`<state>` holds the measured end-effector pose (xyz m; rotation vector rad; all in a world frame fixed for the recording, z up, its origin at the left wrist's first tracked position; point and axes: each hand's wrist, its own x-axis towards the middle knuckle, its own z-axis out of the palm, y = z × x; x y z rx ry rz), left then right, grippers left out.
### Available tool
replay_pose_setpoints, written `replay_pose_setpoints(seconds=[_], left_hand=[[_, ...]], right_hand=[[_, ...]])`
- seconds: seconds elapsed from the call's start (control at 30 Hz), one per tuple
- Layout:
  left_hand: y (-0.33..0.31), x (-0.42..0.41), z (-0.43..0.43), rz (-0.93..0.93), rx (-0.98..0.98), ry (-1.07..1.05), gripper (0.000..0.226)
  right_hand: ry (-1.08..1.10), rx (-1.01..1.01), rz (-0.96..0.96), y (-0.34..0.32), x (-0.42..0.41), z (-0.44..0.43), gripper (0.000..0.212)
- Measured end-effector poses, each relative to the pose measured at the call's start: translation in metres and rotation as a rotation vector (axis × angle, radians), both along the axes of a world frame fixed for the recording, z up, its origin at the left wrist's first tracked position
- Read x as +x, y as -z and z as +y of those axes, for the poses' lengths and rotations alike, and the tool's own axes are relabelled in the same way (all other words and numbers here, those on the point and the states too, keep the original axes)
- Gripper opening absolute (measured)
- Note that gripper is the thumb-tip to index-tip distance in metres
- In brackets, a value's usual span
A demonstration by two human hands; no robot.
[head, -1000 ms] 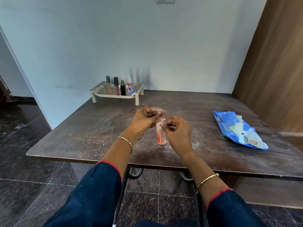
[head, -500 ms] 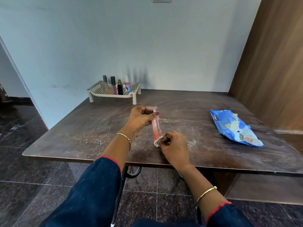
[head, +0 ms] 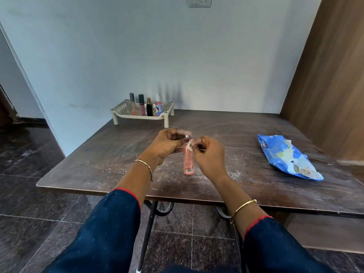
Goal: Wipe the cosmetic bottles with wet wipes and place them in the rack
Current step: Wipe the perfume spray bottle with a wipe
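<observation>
Left hand (head: 167,144) grips pink bottle (head: 188,162); right hand (head: 210,157) pinches wipe (head: 189,144), hiding its neck.

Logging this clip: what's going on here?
A person is wiping a pink bottle with a wet wipe. The left hand holds the upright bottle near its cap; the right hand pinches the wipe against its upper part. Four other bottles stand in the rack at the back of the table, and the blue wipes pack lies to the right.
</observation>
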<state>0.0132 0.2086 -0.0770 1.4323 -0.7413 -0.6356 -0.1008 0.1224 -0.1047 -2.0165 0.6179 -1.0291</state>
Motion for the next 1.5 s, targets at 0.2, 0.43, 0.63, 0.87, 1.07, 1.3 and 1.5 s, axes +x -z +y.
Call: replay_pose_setpoints(seconds=[0.2, 0.43, 0.63, 0.87, 1.07, 1.3, 1.5], left_hand=[[0.003, 0.007, 0.006, 0.030, -0.014, -0.036, 0.020], [0.008, 0.006, 0.003, 0.037, -0.035, -0.110, 0.024], [0.008, 0.005, 0.006, 0.028, -0.087, -0.089, 0.021], [0.010, 0.000, 0.003, 0.053, -0.121, -0.025, 0.025], [0.010, -0.004, -0.004, 0.068, -0.163, 0.006, 0.021], [0.010, 0.000, -0.007, 0.106, -0.143, -0.026, 0.022], [0.010, 0.003, -0.010, 0.091, -0.104, -0.041, 0.021]], right_hand=[[-0.052, -0.079, 0.117, 0.021, -0.013, 0.014, 0.013], [-0.040, -0.109, 0.239, 0.032, -0.020, 0.021, 0.018], [-0.076, 0.089, 0.246, 0.037, -0.027, 0.012, 0.011], [-0.031, 0.424, -0.115, 0.005, -0.025, -0.003, 0.023], [-0.073, 0.201, -0.052, -0.002, -0.008, 0.006, 0.014], [0.016, 0.014, 0.087, 0.023, -0.007, 0.011, 0.012], [0.013, 0.000, 0.186, 0.031, -0.012, 0.010, 0.014]])
